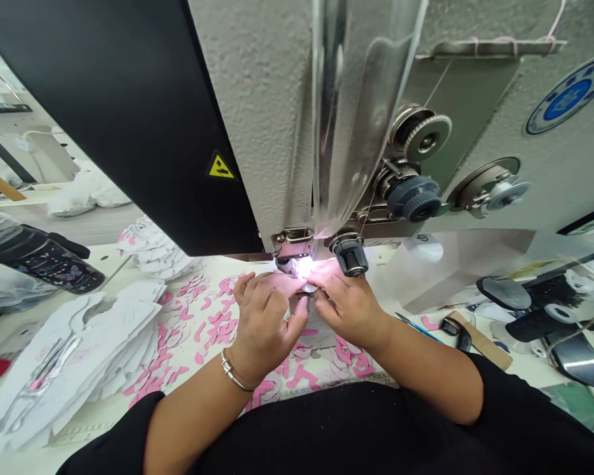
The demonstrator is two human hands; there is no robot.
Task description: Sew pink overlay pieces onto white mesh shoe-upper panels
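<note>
My left hand (266,315) and my right hand (347,305) meet under the head of a grey sewing machine (277,99). Both pinch a small pale fabric piece (307,288) right below the lit needle area (301,266). A silver bracelet (235,376) circles my left wrist. The fingers of both hands are curled and pressed on the piece, thumbs close together. The piece is mostly hidden by my fingers.
Many pink and white cut shapes (212,326) lie on the table. A stack of white cut pieces (79,349) sits at left, another pile (153,251) behind it. Scissors (455,330) and a thread stand base (539,310) are at right. Tension knobs (416,194) jut from the machine.
</note>
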